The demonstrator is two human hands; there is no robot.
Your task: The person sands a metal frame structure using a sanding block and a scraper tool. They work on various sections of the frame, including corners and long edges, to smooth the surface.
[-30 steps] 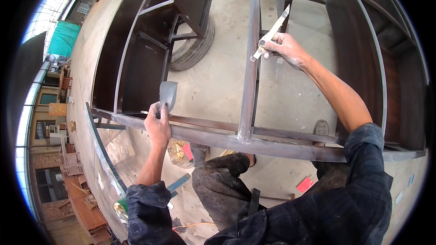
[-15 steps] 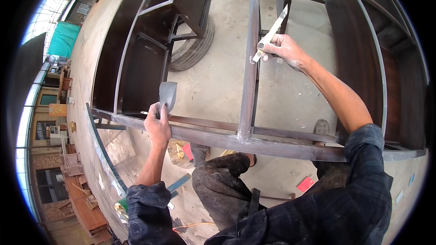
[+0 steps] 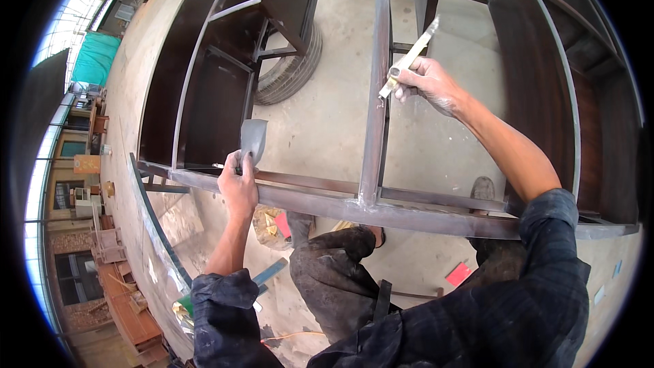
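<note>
My left hand (image 3: 238, 180) pinches a curled grey sheet of sandpaper (image 3: 254, 138), held upright just above the near rail (image 3: 300, 206) of a dark brown wooden furniture frame. Dusted with white powder, my right hand (image 3: 430, 84) is closed around a slim cream-coloured tool (image 3: 412, 54) with a grey, pointed far end; its exact kind is unclear. The tool's lower end meets the dark wooden upright (image 3: 374, 136) that runs away from me, beside a small crumbly pale spot. Whitish dust marks the joint between upright and rail.
Dark panels (image 3: 524, 82) stand at the right, with a matching cabinet section (image 3: 211, 95) at the left. Behind that section a tire (image 3: 293, 75) lies on the concrete floor. A red sheet (image 3: 458, 274) and a bag of scraps (image 3: 270, 228) lie near my legs.
My right hand has shifted slightly down and to the right with the cream-coloured tool, which leans over a bit more. The sandpaper in my left hand has turned slightly.
</note>
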